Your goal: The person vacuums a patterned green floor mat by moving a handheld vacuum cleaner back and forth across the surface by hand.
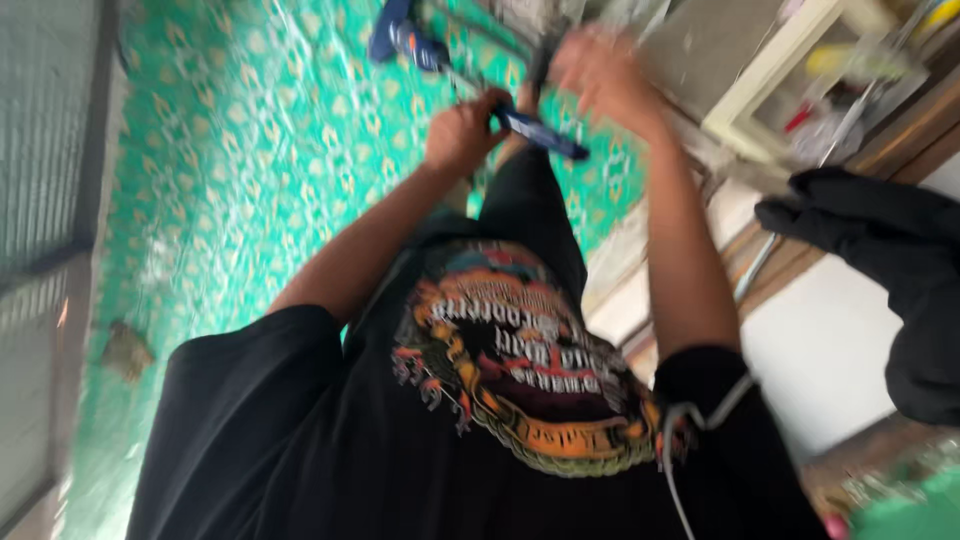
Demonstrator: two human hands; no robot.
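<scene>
My left hand [462, 130] is closed around a blue-handled tool [545, 137] in front of my body. One blue grip sticks out to the right of the fist, and another blue part [400, 38] lies further up-left. My right hand [600, 72] is raised just right of it and badly blurred. Its fingers are by a dark upright piece [540, 62], and whether they grip it is unclear. Below both arms is my black T-shirt [500, 370] with an orange and green print.
A green patterned floor covering [250, 150] spreads under the hands. A white frame [770, 75] with cluttered items stands at the upper right, a black cloth [880, 240] hangs at the right, a small brown lump [125, 350] lies at the left, and a grey cable [685, 420] crosses my shirt.
</scene>
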